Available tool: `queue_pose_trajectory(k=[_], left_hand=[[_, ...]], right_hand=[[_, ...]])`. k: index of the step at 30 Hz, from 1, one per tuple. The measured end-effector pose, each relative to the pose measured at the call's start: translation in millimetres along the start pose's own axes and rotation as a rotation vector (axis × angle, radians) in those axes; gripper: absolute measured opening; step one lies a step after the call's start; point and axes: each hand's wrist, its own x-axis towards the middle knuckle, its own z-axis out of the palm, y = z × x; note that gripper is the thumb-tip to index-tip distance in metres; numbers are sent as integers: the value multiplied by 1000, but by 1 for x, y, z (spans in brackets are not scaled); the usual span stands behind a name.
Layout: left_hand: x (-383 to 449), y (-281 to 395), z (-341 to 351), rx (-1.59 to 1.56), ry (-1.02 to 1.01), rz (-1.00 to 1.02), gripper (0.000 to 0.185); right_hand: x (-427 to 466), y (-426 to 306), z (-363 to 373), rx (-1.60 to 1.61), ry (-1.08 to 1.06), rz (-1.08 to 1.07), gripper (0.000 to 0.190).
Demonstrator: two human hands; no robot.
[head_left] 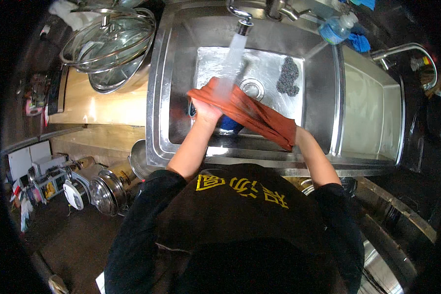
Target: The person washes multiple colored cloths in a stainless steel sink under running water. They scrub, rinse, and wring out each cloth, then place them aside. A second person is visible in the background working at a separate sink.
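A wet rust-red cloth (257, 114) is stretched slantwise between my hands over a stainless steel sink basin (183, 33). My left hand (205, 110) grips its upper left end, with the fingers hidden under the fabric. Around the lower right end my right hand (300, 133) is mostly covered by the cloth; its fingers do not show. Water (233, 58) pours from the chrome faucet (245, 25) onto the cloth near my left hand. Beneath the cloth, a dark blue item (229, 124) shows in part, and the round drain (252, 89) lies behind it.
A steel-wool scourer (288, 77) lies on the basin floor at right. Behind the rim stands a bottle of blue liquid (336, 31). A second basin (369, 110) adjoins on the right. Glass lids (110, 44) are piled on the wooden counter (106, 103); lidded pots (104, 193) stand lower left.
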Motion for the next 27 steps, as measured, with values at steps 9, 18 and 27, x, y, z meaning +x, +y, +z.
queue_pose_trajectory(k=[9, 18, 27], left_hand=[[-6, -38, 37, 77, 543, 13, 90], [-21, 3, 88, 216, 560, 73, 56], [-26, 23, 142, 203, 452, 25, 48]], right_hand=[[-36, -21, -14, 517, 97, 525, 48], [29, -37, 5, 1091, 195, 701, 43], [87, 12, 32, 463, -141, 190, 45]])
